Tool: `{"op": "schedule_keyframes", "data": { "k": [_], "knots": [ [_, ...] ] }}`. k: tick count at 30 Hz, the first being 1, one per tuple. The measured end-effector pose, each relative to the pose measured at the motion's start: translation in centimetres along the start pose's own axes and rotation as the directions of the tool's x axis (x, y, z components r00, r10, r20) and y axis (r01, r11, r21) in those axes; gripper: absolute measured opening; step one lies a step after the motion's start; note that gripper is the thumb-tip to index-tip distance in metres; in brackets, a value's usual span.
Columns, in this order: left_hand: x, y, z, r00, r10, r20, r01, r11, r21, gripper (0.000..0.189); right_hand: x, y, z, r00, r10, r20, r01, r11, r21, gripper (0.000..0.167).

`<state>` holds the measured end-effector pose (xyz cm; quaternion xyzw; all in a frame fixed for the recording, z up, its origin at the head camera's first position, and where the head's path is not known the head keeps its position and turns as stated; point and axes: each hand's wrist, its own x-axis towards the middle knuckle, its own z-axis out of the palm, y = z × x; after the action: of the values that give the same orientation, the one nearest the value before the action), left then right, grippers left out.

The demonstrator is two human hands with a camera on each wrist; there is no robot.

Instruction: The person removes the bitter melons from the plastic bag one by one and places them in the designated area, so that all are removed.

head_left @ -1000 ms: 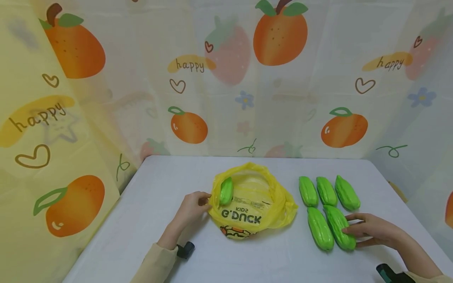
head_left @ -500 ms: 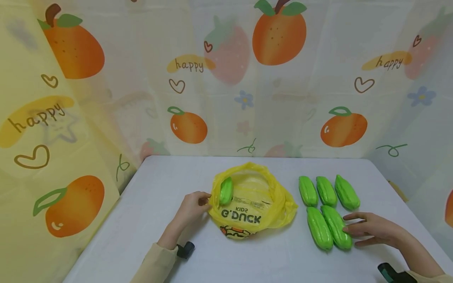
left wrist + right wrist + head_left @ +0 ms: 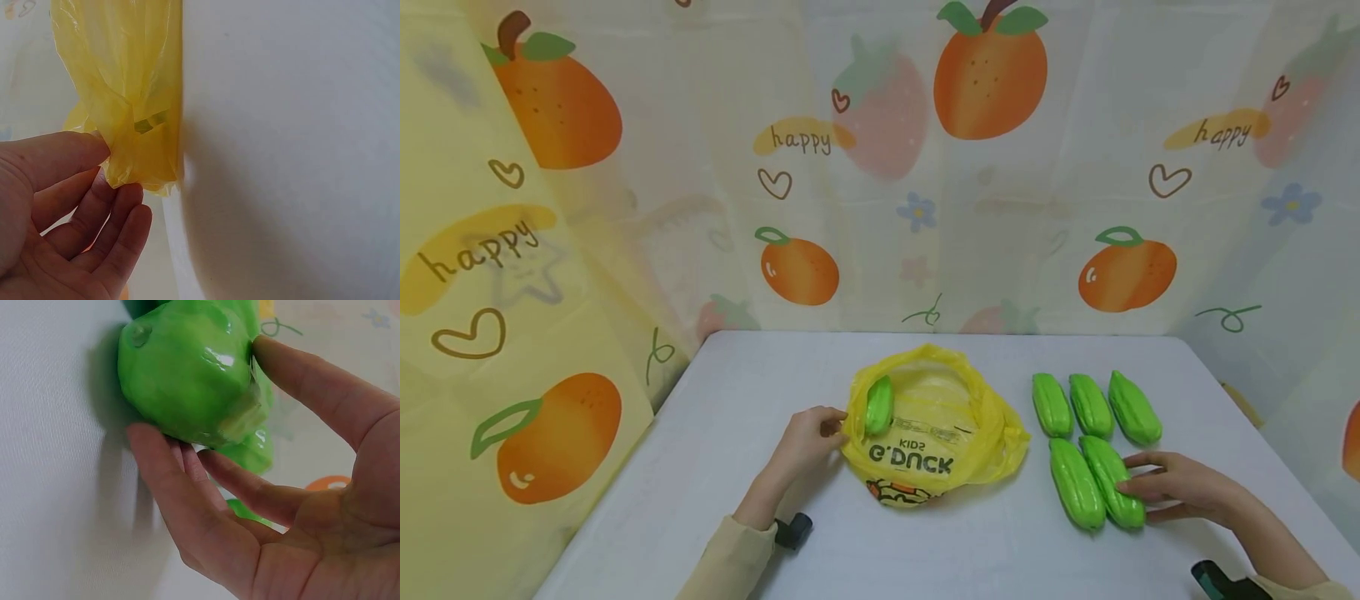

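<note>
My left hand (image 3: 807, 437) pinches the left edge of a yellow plastic bag (image 3: 1009, 442), its mouth spread wide and upside-down "KIDS" lettering on it. One green ridged gourd-like vegetable (image 3: 880, 404) lies inside, by the left wall. In the left wrist view, the thumb and fingertips hold a fold of the bag film (image 3: 125, 56). At the right, my right hand (image 3: 1198, 490) touches the outer front green gourd-like vegetable (image 3: 1105, 471). Seen from the right wrist, its extended fingers lie along the shiny vegetable (image 3: 181, 369), thumb at one side. Another front vegetable (image 3: 1077, 485) lies alongside.
Behind the front pair, three similar green vegetables (image 3: 1091, 406) form a row. Everything rests on a white-covered table (image 3: 970, 550), with a fruit-printed curtain (image 3: 880, 208) hanging behind and at the sides. Dark wrist devices (image 3: 793, 531) are strapped to the arms.
The outer front vegetable has shifted slightly left, against its neighbour, with my right hand following it. My left hand and the bag have stayed put.
</note>
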<state>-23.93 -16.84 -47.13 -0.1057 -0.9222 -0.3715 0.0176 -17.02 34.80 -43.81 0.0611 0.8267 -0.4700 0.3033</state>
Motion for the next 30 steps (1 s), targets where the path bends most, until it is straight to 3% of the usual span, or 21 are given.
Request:
{"op": "schedule_keyframes", "data": {
  "k": [20, 30],
  "knots": [
    [0.1, -0.1, 0.0, 1.0, -0.002, 0.004, 0.002, 1.0, -0.001, 0.029, 0.0, 0.7, -1.0, 0.999, 0.037, -0.01, -0.037, 0.999, -0.006, 0.078],
    [0.1, -0.2, 0.1, 1.0, -0.002, 0.003, 0.002, 1.0, -0.003, 0.029, -0.7, -0.5, -2.3, 0.999, -0.031, -0.027, 0.028, 0.993, -0.113, 0.072]
  ]
}}
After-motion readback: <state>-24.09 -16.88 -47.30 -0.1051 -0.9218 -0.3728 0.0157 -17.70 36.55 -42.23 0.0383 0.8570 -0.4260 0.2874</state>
